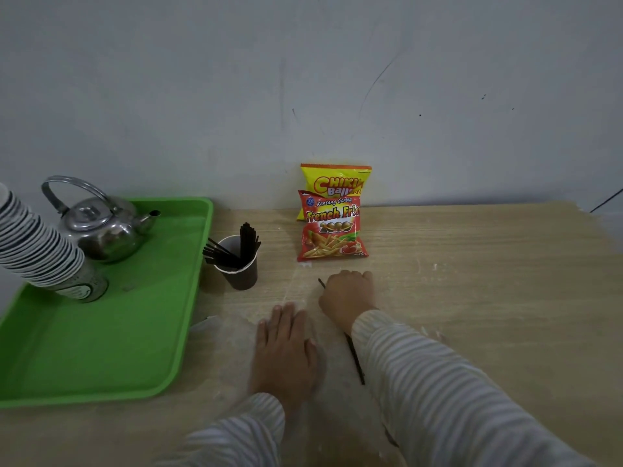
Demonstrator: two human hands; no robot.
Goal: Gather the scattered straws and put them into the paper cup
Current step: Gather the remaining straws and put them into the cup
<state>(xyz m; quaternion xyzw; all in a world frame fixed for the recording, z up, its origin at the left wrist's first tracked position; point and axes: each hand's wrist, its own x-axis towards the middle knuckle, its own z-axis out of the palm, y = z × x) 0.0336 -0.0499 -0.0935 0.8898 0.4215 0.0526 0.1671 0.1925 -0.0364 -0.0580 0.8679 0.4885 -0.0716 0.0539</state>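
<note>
Your right hand (347, 296) is fisted on a thin black straw (355, 357) right of the paper cup (240, 269) (left hand (286, 348) flat); it's probably light and slippery, so pinch mid-length.

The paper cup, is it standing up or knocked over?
Standing up. The paper cup sits on its base, mouth upward, with black straws poking out the top.

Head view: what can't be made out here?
- Straw under the right hand: its middle is hidden by the fist and sleeve, so one straw or several is unclear.
- Stack of paper cups: top cut off by the left edge.
- Left hand: blurred.
- Straws in the paper cup: overlapping, uncountable.
</note>
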